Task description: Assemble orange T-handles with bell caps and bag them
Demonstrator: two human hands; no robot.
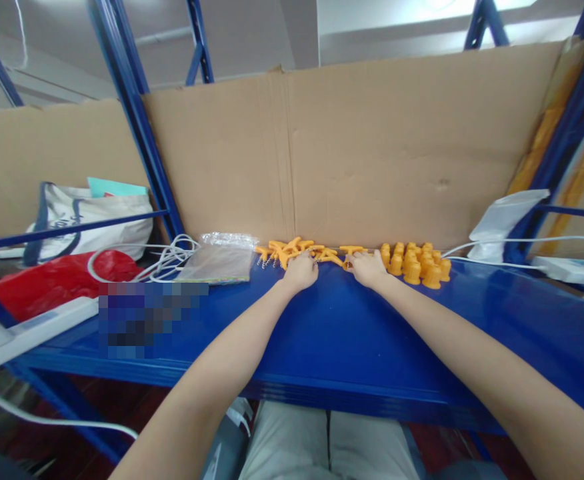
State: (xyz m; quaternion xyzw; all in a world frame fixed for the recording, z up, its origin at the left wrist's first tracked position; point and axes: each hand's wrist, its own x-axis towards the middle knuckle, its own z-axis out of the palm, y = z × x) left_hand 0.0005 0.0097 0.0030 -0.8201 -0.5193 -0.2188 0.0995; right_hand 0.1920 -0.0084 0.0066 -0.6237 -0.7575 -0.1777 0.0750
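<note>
Toward the back of the blue shelf, my left hand (302, 271) is over a loose pile of orange branched plastic pieces (285, 251), some with small metal chains. Its fingers look curled down among them, and whatever they grip is hidden. A short way to the right, my right hand (369, 268) has its fingers closed at a small orange plastic piece (347, 265). More orange T-shaped pieces (328, 255) lie between and behind the two hands. Close beside my right hand, several orange cup-shaped pieces (412, 270) stand grouped together.
A cardboard sheet (372, 147) walls off the back of the blue shelf (332, 333). Clear plastic bags (222, 260) and a coiled white cable (169, 257) lie left. A red bag (72, 283) and power strip (47, 330) are farther left; a white pouch (502, 223) leans right.
</note>
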